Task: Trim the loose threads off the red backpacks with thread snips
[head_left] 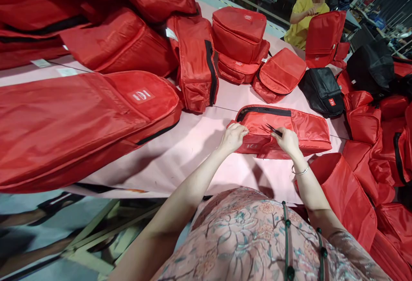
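A red bag point(309, 128) with a black zipper along its upper edge lies on its side on the pale pink table in front of me. My left hand point(234, 137) pinches the fabric at the bag's left end, fingers closed. In my right hand point(287, 141) is a small pair of dark thread snips point(276, 131), the pointed blades aimed up and left over the bag's face. White lettering shows faintly on the bag's front near my left hand. My right palm side and the snips' handle are partly hidden by my fingers.
A large red bag point(74, 122) lies at the left, below a heap of red bags point(119, 40). Stacked red bags point(240, 32) and a black bag point(322, 90) stand behind. More red bags point(344, 195) crowd the right. A person in yellow point(302, 21) handles a bag across the table.
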